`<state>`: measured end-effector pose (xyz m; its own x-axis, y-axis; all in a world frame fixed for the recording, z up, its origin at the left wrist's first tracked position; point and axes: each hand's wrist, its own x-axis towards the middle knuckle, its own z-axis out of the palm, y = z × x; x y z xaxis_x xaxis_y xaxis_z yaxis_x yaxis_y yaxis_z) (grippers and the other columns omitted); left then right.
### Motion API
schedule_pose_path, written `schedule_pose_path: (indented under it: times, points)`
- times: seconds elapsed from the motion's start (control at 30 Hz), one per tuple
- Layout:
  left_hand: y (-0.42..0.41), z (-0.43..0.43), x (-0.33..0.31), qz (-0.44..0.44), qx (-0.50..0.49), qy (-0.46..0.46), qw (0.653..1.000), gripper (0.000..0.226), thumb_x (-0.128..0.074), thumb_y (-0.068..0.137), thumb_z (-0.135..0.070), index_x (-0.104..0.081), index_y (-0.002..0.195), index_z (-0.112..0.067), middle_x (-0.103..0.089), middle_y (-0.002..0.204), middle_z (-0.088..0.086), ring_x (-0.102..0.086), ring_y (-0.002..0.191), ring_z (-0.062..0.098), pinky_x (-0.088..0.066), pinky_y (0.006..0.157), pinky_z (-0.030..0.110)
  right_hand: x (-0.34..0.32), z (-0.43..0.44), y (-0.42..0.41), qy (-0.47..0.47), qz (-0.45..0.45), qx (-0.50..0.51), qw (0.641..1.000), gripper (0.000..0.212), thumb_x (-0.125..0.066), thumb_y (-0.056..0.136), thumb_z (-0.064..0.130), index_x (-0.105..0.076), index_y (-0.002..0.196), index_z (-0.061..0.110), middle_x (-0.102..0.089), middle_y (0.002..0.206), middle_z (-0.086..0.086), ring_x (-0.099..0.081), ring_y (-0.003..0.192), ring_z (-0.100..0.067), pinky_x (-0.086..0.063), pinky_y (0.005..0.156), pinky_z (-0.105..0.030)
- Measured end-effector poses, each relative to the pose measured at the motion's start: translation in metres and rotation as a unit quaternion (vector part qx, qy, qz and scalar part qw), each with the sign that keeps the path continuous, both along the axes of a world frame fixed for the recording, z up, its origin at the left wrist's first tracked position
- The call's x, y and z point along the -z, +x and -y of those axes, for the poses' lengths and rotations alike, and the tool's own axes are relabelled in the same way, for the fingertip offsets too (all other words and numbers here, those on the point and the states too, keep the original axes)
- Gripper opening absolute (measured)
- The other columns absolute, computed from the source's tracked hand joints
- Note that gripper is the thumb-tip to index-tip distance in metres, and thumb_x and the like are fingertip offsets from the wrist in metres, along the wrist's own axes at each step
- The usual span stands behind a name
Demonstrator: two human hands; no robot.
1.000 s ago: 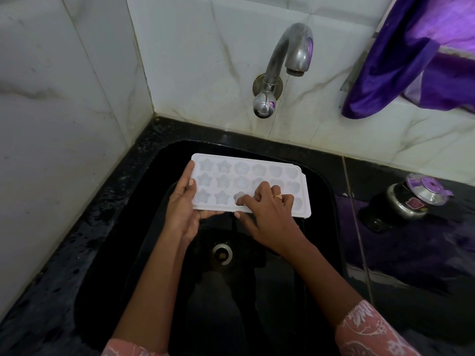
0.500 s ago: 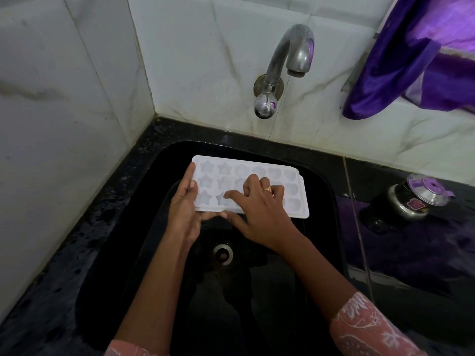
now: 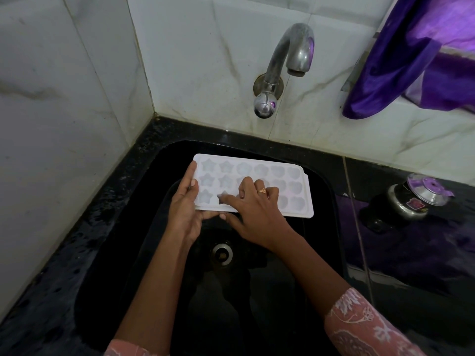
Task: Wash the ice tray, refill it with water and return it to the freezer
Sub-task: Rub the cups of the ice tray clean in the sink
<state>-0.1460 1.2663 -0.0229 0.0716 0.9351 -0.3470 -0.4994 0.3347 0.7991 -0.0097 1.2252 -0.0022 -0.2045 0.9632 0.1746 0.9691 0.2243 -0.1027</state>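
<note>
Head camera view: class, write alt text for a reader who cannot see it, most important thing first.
Two bare hands hold a white ice tray with star-shaped moulds over a black sink: the left hand grips its left end while the right hand spreads fingers across the moulds. No water is visible at the metal tap on the tiled wall above.

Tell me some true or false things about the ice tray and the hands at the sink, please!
1. Water is running from the tap. False: no water shows.
2. The left hand holds the ice tray at its left end. True.
3. The right hand rests its fingers on the tray's top. True.
4. The tray lies on the counter beside the sink. False: it is held over the sink.
</note>
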Motion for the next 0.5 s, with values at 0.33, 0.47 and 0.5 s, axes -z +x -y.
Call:
schedule_pose_path:
  times: [0.33, 0.47, 0.5]
  points:
    - [-0.0015, 0.0004, 0.002, -0.006, 0.008, -0.001, 1.0, 0.035, -0.039, 0.099, -0.02, -0.051, 0.128, -0.036, -0.056, 0.12, -0.012, -0.057, 0.112, 0.022, -0.059, 0.065, 0.042, 0.0027, -0.0008, 0.0029, 0.0, 0.03, 0.017, 0.999, 0.038, -0.041, 0.08, 0.054, -0.064, 0.099, 0.03, -0.052, 0.094, -0.007, -0.051, 0.083, -0.025, -0.036, 0.071, -0.039]
    - [-0.001, -0.0001, 0.0016, -0.006, 0.006, 0.0, 1.0, 0.035, -0.038, 0.099, -0.021, -0.051, 0.128, -0.036, -0.055, 0.12, -0.012, -0.058, 0.111, 0.019, -0.059, 0.067, 0.042, 0.0031, -0.0001, 0.0023, 0.01, 0.032, 0.011, 0.999, 0.044, -0.034, 0.08, 0.056, -0.063, 0.103, 0.033, -0.052, 0.091, -0.005, -0.051, 0.08, -0.022, -0.032, 0.068, -0.035]
    - [-0.001, 0.0, 0.0016, -0.007, 0.007, 0.001, 1.0, 0.035, -0.038, 0.099, -0.021, -0.051, 0.127, -0.037, -0.055, 0.122, -0.012, -0.058, 0.111, 0.019, -0.059, 0.068, 0.043, 0.0028, -0.0003, 0.0023, 0.009, 0.029, 0.008, 1.0, 0.044, -0.034, 0.08, 0.056, -0.063, 0.104, 0.033, -0.052, 0.091, -0.005, -0.051, 0.079, -0.022, -0.029, 0.068, -0.035]
